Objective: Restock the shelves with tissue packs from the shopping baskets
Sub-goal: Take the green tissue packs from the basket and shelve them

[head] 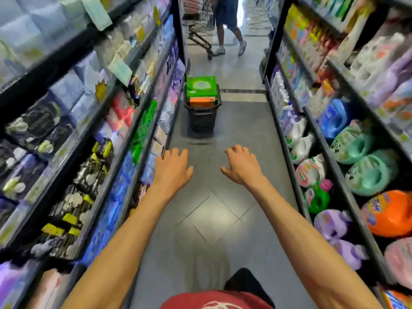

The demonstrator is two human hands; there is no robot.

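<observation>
From the head view we reach both arms down the aisle: our left hand (172,168) and right hand (240,167) hang spread, holding nothing. Ahead, apart from them, a dark basket (202,118) carries green tissue packs (201,86) (orange ones too) beside the left shelves (124,121).

detergent jugs (390,212) on the right, a person in blue shorts (227,13) beside a trolley (197,16) far down the aisle

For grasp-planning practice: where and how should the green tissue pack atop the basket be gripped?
Grip the green tissue pack by its left and right side faces, coming from above: it lies flat on top, its sides clear above the rim of the black basket. Probably a two-handed lift.
</observation>
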